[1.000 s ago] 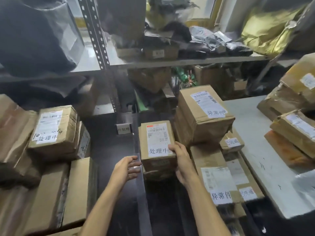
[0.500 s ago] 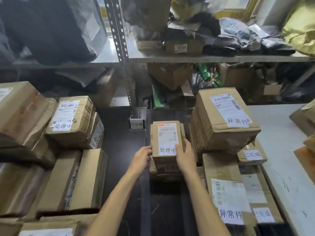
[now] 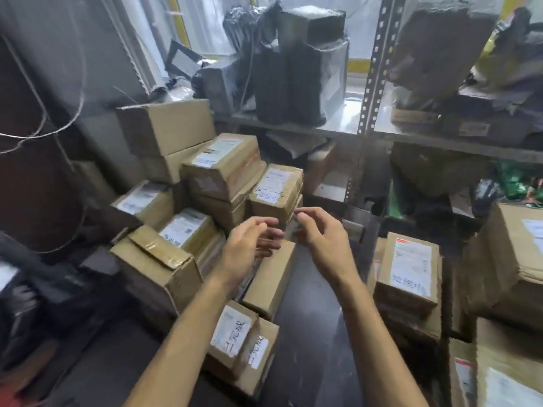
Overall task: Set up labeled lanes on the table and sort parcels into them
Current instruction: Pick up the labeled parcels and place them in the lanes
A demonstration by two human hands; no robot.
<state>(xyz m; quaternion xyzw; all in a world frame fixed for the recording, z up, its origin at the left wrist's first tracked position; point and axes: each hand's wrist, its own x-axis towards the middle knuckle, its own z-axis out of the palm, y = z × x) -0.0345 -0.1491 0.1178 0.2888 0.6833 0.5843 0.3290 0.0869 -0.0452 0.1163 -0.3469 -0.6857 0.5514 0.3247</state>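
My left hand (image 3: 246, 245) and my right hand (image 3: 323, 239) hover side by side, fingers loosely curled and holding nothing. They sit just in front of a taped brown parcel (image 3: 276, 186) with a handwritten white label, part of a pile of cardboard parcels on the left. My right fingertips are close to that parcel's lower corner; motion blur hides whether they touch. A plain box (image 3: 273, 283) lies under my hands. To the right, a labeled parcel (image 3: 411, 265) tops a small stack on the dark table (image 3: 308, 333).
Two small labeled boxes (image 3: 235, 333) lie near my left forearm. A large carton (image 3: 514, 259) stands at the far right. Behind the piles is a metal shelf upright (image 3: 373, 69) with dark wrapped bundles (image 3: 293, 74). A loose cord (image 3: 44, 130) hangs at the left.
Both hands let go of the labeled parcel, which stays on its stack, and moved left toward the left pile. The camera swung left with them.
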